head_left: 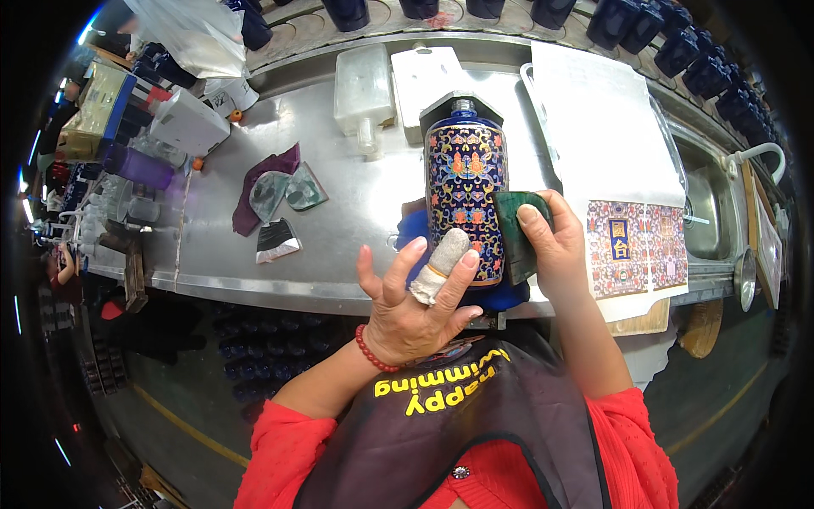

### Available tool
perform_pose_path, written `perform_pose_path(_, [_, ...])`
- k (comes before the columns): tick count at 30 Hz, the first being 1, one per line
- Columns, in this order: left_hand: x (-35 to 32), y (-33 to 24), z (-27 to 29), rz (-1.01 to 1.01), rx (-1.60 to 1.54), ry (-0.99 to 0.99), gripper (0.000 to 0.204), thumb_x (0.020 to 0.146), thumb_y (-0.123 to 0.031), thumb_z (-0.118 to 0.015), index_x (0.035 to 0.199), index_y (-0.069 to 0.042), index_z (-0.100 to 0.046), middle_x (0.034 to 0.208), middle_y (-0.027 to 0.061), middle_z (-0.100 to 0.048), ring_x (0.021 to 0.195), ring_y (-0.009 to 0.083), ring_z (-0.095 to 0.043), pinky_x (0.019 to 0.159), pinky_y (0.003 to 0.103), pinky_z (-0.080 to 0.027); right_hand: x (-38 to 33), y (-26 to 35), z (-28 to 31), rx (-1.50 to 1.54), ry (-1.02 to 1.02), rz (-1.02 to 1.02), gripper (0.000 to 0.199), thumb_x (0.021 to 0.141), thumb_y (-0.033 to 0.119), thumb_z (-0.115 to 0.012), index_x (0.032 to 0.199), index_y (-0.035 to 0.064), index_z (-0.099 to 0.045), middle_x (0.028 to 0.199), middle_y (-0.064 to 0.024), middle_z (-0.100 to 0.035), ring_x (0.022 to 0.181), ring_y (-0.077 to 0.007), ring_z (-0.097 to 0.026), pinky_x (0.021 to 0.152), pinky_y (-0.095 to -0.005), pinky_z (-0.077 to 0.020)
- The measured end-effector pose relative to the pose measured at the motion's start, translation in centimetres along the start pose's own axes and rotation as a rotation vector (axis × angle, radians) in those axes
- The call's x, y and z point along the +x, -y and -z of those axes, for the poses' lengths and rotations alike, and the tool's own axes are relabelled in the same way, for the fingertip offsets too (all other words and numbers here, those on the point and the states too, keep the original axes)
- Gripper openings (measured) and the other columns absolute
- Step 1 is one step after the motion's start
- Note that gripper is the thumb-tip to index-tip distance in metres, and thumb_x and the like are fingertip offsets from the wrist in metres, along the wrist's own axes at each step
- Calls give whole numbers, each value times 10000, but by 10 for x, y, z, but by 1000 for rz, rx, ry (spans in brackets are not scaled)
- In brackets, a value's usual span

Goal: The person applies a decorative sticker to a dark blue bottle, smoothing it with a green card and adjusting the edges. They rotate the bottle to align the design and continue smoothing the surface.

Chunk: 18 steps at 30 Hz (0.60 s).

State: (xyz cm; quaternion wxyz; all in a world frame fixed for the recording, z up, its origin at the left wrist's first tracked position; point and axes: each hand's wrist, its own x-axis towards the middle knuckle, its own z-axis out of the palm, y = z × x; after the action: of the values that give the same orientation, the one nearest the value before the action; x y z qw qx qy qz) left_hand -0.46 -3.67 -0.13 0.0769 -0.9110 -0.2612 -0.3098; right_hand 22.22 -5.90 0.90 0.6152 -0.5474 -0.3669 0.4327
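Observation:
A dark blue bottle [467, 182] with a colourful floral pattern lies on its back, its neck pointing away from me. My right hand [560, 250] pinches a dark green, flexible-looking scraper [514, 233] between thumb and fingers, against the bottle's right side. Near the bottle's lower end, my left hand [407, 310] is spread, with nothing held in it. One of its fingers wears a grey-white cloth wrap [445, 261] with a band round it. Whether the left fingertips touch the bottle, I cannot tell. Blue material [413, 222] shows beneath the bottle.
Patterned transfer sheets [636, 250] lie at right, below white paper [593, 119]. Cut scraps [267, 193] sit on the metal table [220, 271] at left. A clear bottle-shaped block [363, 89] and white box [424, 72] stand behind. Blue containers [615, 21] line the far conveyor; a sink [710, 216] is at far right.

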Motion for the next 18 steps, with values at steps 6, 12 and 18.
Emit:
perform_pose_path(6, [-12,-2,-10,129,-152,-129,519,934,-480,-662,1360,-186,-619,1377,100,-502,1306,292,-422,1180,657,-116,-4,49,-3,-657,200,556,157,816,56,-782,940,13,-695,804,-99,-615,711,-218,-627,620,-324,-484])
perform_pose_path(12, [-19,-1,-15,129,-192,-124,491,930,-460,-675,1337,-191,-626,1356,118,-498,1278,289,-447,1180,655,-124,21,79,-21,-905,157,669,159,827,63,-736,975,41,-681,799,-109,-593,692,-319,-609,624,-408,-486])
perform_pose_path(18, [-12,-3,-15,53,-214,-212,388,923,-422,-670,1269,-248,-677,1319,17,-562,1254,239,-469,1185,648,-121,1,67,-5,-782,370,604,202,808,52,-770,989,17,-687,798,-72,-592,691,-217,-603,616,-319,-458])
